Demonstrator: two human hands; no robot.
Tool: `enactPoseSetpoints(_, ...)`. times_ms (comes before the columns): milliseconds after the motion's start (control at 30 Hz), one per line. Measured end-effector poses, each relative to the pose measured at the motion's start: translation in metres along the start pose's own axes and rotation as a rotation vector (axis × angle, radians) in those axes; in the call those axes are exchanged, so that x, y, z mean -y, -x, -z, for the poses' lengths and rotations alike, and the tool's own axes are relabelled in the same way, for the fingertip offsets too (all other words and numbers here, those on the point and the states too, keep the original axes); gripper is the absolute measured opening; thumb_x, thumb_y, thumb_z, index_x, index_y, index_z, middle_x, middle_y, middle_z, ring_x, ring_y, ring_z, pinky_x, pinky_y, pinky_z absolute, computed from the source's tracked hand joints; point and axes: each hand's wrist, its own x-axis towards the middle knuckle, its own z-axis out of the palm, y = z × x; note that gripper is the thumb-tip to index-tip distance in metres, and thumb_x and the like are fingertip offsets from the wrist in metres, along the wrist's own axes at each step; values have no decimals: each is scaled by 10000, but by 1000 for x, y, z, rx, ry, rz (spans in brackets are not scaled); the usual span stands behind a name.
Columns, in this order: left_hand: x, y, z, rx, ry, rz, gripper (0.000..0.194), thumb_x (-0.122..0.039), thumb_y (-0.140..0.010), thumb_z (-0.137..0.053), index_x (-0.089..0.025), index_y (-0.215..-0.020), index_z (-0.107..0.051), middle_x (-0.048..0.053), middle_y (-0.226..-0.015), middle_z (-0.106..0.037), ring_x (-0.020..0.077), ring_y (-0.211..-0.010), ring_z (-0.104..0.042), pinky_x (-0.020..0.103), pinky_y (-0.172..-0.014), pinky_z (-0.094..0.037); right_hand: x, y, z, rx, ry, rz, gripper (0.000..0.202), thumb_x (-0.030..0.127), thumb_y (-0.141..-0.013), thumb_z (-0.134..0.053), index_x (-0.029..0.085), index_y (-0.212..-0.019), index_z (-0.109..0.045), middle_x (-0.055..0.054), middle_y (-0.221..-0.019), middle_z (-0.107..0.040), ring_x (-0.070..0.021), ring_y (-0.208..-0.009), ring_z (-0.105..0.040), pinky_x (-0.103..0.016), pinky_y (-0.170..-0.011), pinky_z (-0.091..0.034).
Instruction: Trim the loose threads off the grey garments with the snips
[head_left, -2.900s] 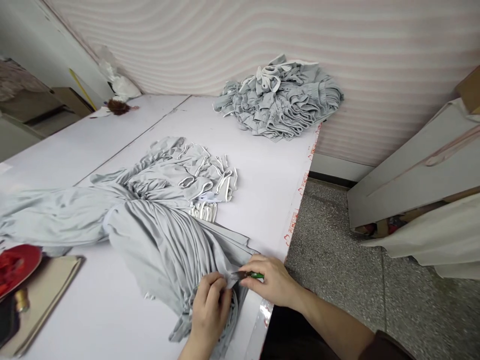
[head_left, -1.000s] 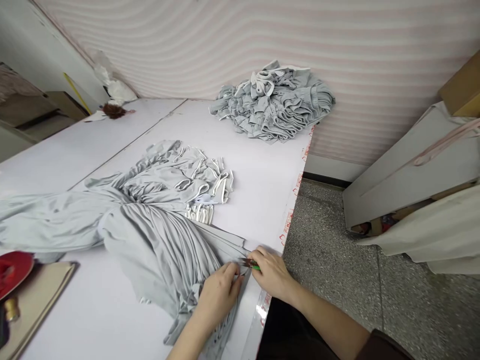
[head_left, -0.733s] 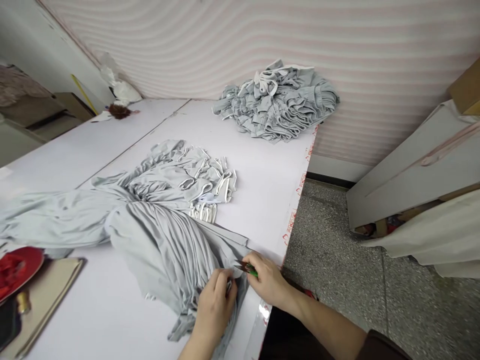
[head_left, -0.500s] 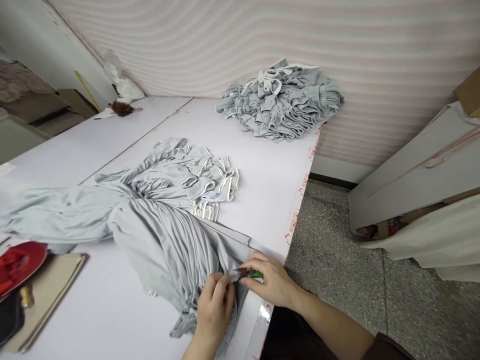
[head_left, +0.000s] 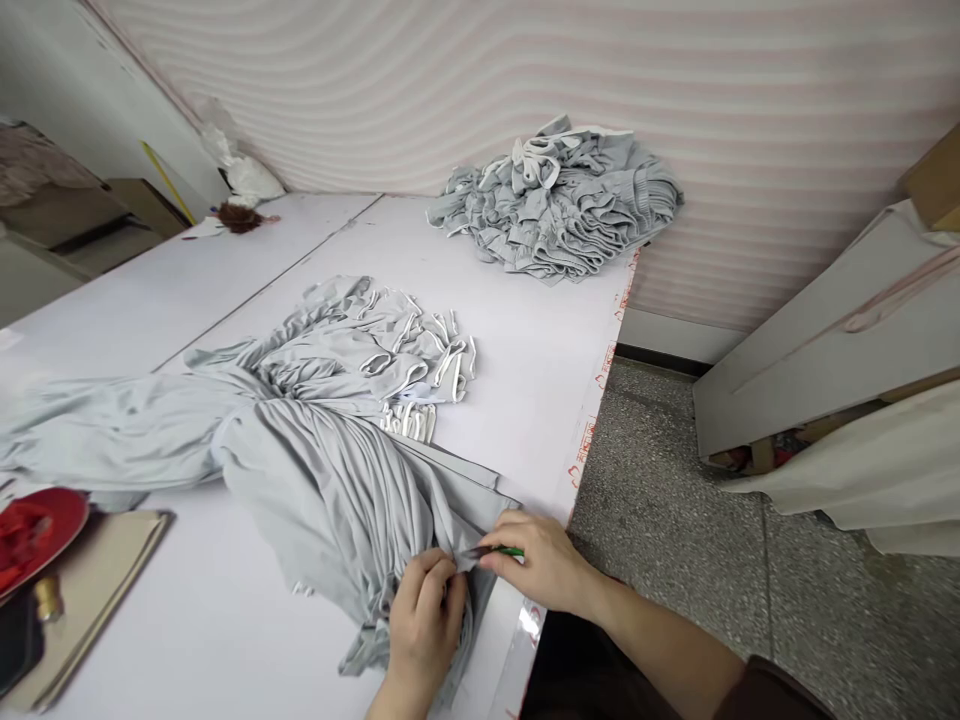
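Note:
Light grey fabric (head_left: 337, 470) lies gathered in long folds across the table, its near end bunched at the table's edge. My left hand (head_left: 426, 620) is closed on this grey fabric, pinching a fold between thumb and fingers. Just to its right, my right hand (head_left: 536, 560) grips a pair of thread snips (head_left: 510, 550) with a green handle. Their dark blades point left and touch or nearly touch the pinched fold; the exact contact is too small to tell. White-edged ends (head_left: 431, 365) of grey pieces fan out farther back.
A pile of grey garments (head_left: 562, 205) sits at the table's far right corner. At the left, a red dish (head_left: 71, 515) with red material rests beside a beige folder (head_left: 124, 555). The white table (head_left: 517, 400) ends at the right, above a speckled floor (head_left: 675, 480).
The snips have turned slightly in my right hand, and their blades look closer together. My left hand has shifted a little left. The view has moved slightly.

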Motion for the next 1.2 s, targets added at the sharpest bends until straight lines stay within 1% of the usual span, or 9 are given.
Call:
enactPoseSetpoints(300, -2, -2, 1, -16, 3, 43, 174, -67, -872, -533, -237, -906, -546, 33, -844, -596, 154, -772, -615, 301, -715, -520, -4, -6, -2, -6, 21, 0, 110, 253, -868, -671, 243, -938, -754, -4, -909, -716, -156, -854, -667, -251, -765, -481)
enactPoseSetpoints(433, 4, -3, 3, 10, 69, 135, 89, -153, -866, -554, -234, -839, -579, 49, -863, -626, 182, -819, -629, 326, -743, -514, -4, -6, -6, -11, 21, -10, 229, 227, -778, -745, 230, -1002, -698, -20, -980, -688, -182, -894, -656, -272, -791, -483)
enactPoseSetpoints(500, 7, -7, 5, 126, 162, 262, 48, -264, -878, -554, -233, -885, -591, 51, -874, -663, 196, -810, -638, 327, -702, -509, -5, -7, -7, -33, 76, -20, 209, 145, -785, -695, 222, -977, -669, -21, -975, -675, -180, -879, -648, -272, -768, -476)
enactPoseSetpoints(567, 9, -13, 8, 263, 285, 481, 221, -398, -894, -523, -232, -1033, -572, 27, -846, -681, 172, -669, -614, 291, -567, -460, -5, -8, -7, -54, 129, -28, 186, 79, -803, -622, 216, -925, -654, -16, -938, -671, -169, -838, -643, -261, -731, -465)
enactPoseSetpoints(633, 10, -20, 11, 343, 395, 690, 367, -493, -900, -480, -231, -1155, -513, -4, -797, -664, 136, -551, -538, 261, -491, -375, -4, -9, -4, -47, 150, -22, 171, 115, -805, -646, 220, -939, -660, -13, -946, -673, -166, -818, -645, -260, -721, -462)
enactPoseSetpoints(700, 11, -28, 14, 379, 481, 782, 396, -524, -895, -466, -232, -1161, -492, -23, -768, -632, 125, -563, -515, 251, -516, -355, -4, -9, 0, -17, 159, 11, 199, 211, -799, -712, 230, -994, -676, -14, -968, -681, -171, -821, -652, -270, -736, -466)
enactPoseSetpoints(767, 12, -34, 16, 421, 541, 815, 386, -517, -886, -480, -234, -1148, -489, -27, -759, -608, 133, -633, -536, 251, -562, -368, -2, -8, 1, 1, 189, 61, 235, 282, -805, -735, 234, -1031, -692, -21, -976, -691, -181, -843, -657, -283, -758, -469)
enactPoseSetpoints(933, 14, -44, 22, 527, 591, 886, 404, -520, -873, -500, -247, -1169, -479, -24, -784, -600, 149, -680, -563, 257, -577, -383, 0, -11, -2, -7, 286, 152, 158, 316, -876, -672, 236, -1001, -726, -25, -911, -709, -179, -826, -656, -285, -744, -464)
enactPoseSetpoints(1200, 12, -50, 22, 485, 632, 940, 431, -487, -806, -602, -234, -1146, -522, -22, -768, -638, 161, -704, -574, 292, -689, -433, -4, -13, 2, 0, 312, 147, 147, 299, -889, -660, 237, -1003, -729, -23, -914, -719, -184, -832, -662, -290, -746, -463)
